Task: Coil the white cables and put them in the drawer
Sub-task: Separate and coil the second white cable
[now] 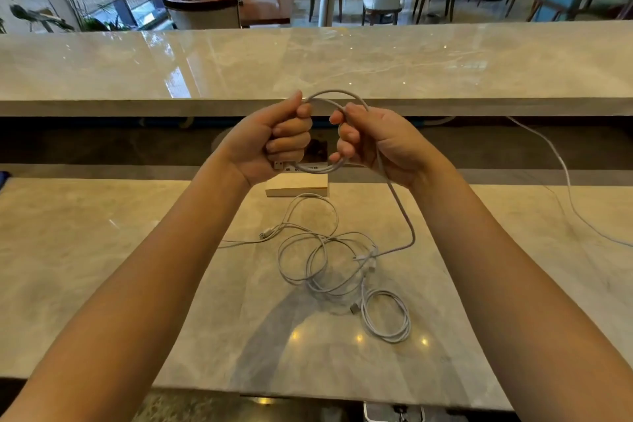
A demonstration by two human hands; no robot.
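A white cable [337, 94] forms a loop held in the air between both hands above the marble desk. My left hand [270, 140] is closed on the loop's left side, with a USB plug sticking out below its fingers. My right hand [373, 140] is closed on the right side. The cable's loose tail [400, 212] hangs from my right hand down to the desk. There it meets a tangled pile of white cables [325, 260], and one small coil [387, 317] lies at the pile's near right. No drawer is in view.
The marble desk [102, 250] carries a small white box [296, 186] just beyond the pile. Another white cable [561, 175] runs down from under the raised counter [308, 62] at the right. Chairs and tables stand beyond the counter.
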